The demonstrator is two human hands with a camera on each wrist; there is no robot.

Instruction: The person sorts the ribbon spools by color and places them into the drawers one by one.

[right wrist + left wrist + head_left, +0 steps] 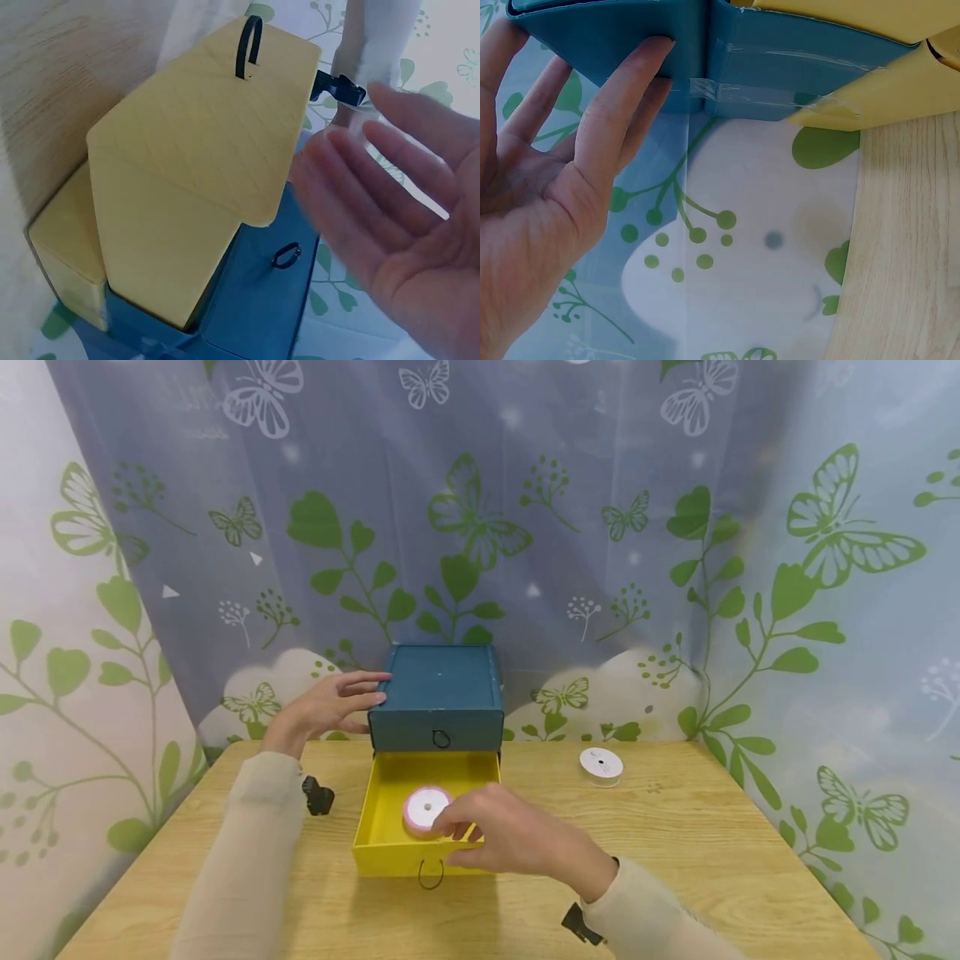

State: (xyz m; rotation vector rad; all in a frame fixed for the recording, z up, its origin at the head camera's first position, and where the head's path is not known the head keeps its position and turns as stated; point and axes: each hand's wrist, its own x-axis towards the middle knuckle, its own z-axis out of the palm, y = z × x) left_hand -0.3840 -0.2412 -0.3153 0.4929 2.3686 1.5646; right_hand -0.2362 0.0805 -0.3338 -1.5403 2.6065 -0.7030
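A blue drawer box [442, 681] stands at the back of the table, its lower yellow drawer [367, 806] pulled out toward me. Inside that drawer lies a white-faced spool with a pink rim [426, 802]. My right hand [517, 837] is over the drawer's front right part, fingertips right at the spool's edge in the head view. Its fingers [352, 172] are loosely bent, and nothing shows between them in the right wrist view. With fingers extended, my left hand [322, 703] touches the box's left side; its fingertips [656, 49] rest against the blue wall.
A second white spool [602, 766] lies on the table [675, 860] to the right of the box. The upper blue drawer, with a black loop pull [441, 739], is closed. A butterfly-print curtain [555, 568] hangs directly behind the box.
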